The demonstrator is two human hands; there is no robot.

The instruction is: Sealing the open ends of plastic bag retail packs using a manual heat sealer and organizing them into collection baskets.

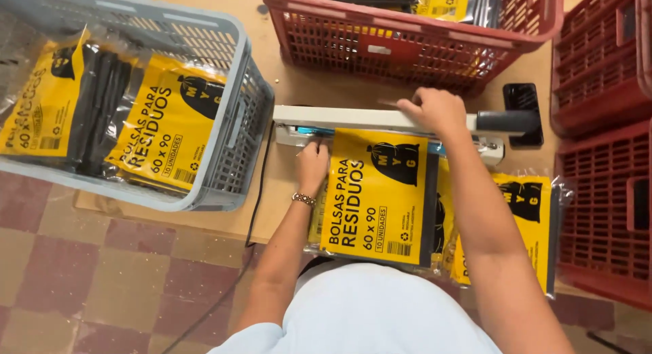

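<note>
Both hands work: left hand (312, 165) pinches the glossy yellow-and-black packet (377, 196), right hand (438, 109) presses the sealer arm (353, 118).

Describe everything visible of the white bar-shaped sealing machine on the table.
The white bar-shaped sealing machine is long and low, with a hinged upper arm ending in a black handle. It lies crosswise on the brown table. The right hand presses the arm down; the left hand holds a yellow-labelled clear packet whose top edge sits under it.
</note>
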